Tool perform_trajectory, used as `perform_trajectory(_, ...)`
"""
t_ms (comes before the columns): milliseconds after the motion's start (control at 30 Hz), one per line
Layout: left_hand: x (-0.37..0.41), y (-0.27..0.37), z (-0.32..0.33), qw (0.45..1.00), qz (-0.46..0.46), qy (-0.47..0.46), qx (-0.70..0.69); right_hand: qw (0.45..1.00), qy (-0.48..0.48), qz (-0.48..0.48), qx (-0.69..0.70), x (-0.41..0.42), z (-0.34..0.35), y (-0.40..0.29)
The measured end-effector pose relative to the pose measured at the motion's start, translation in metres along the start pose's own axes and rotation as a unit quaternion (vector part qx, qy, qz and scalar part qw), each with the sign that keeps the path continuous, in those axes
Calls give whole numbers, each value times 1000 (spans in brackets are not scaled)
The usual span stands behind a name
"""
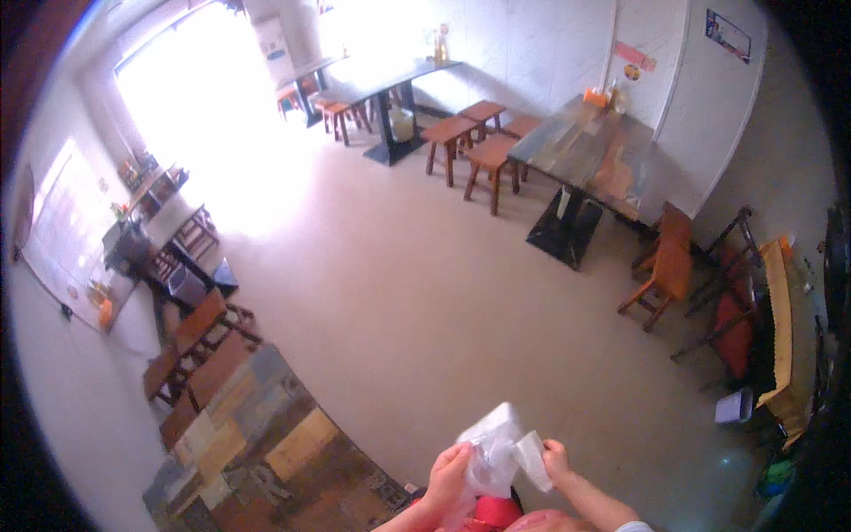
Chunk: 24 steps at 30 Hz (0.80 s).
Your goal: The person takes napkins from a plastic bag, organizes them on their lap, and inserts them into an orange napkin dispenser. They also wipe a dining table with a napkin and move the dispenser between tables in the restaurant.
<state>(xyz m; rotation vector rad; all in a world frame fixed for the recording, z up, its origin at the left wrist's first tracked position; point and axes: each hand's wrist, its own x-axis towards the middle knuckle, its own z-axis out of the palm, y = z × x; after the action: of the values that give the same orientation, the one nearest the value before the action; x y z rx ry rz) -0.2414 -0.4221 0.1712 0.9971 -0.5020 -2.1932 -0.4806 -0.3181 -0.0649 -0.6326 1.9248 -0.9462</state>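
Observation:
Low in the view, my left hand (449, 475) grips a crumpled translucent plastic wrapper with a white, soft-looking pack (495, 425) in it. My right hand (558, 459) holds a white folded sheet (534, 459), perhaps tissue or a napkin, at the pack's right side. Where the sheet meets the wrapper is too blurred to tell. Something red (498, 511) shows just below the wrapper, close to my body.
A table with a patchwork wood top (306, 442) stands at the lower left. Another patchwork table (565, 143) stands at the upper right by wooden stools (492, 151) and a bench (673, 249). A cardboard box (781, 319) is at the far right. Tiled-looking pale floor (412, 279) lies between.

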Motion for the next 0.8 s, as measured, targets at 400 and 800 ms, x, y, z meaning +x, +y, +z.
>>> perform_trajectory(400, 79, 103, 123, 988, 115, -99, 12, 986, 112, -79, 98, -1, -116, -194)
perform_trajectory(800, 256, 232, 144, 987, 156, 36, 17, 992, 87, -28, 89, 207, -59, -316)
